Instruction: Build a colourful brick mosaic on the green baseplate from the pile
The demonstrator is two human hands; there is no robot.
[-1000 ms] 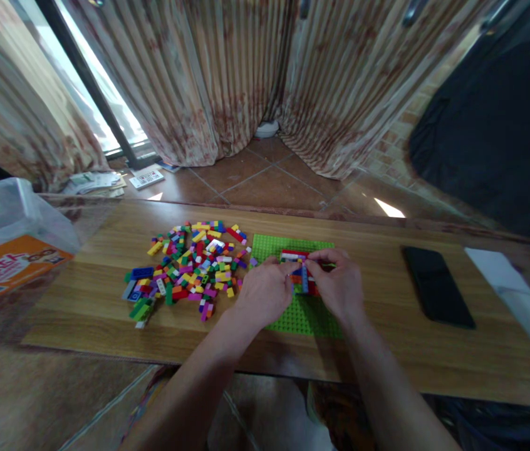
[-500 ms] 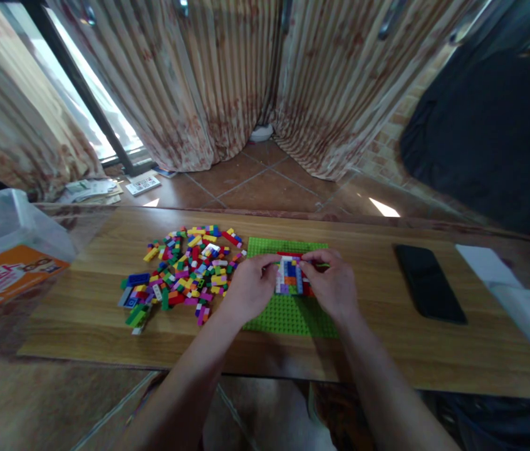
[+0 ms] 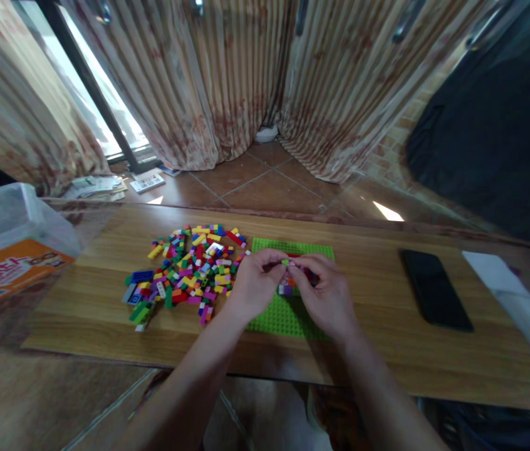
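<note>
My left hand [image 3: 256, 285] is closed in a pinch, with a tiny light-green toy brick [image 3: 285, 262] at its thumb and fingertip. Opposite it, the fingers of my right hand [image 3: 325, 291] pinch a small pale-pink brick [image 3: 292, 264] right beside the green one. Whether these two pieces are joined is too small to see. Both hands are over a green studded baseplate [image 3: 286, 316]. Under the fingers sits a multicoloured brick build [image 3: 285, 290], mostly hidden, with purple, white and orange showing at its near edge.
Left of the baseplate spreads a pile of loose bricks [image 3: 185, 275]. A clear plastic tub with an orange label [image 3: 15, 269] stands at the far left. On the right lie a black phone [image 3: 434, 289] and white paper [image 3: 500, 275]. The wooden table [image 3: 378, 351] ends close to my forearms.
My fingertips have come closer together over the build, hiding more of it. A small green piece and a pink piece now show between them. The view has shifted slightly.
</note>
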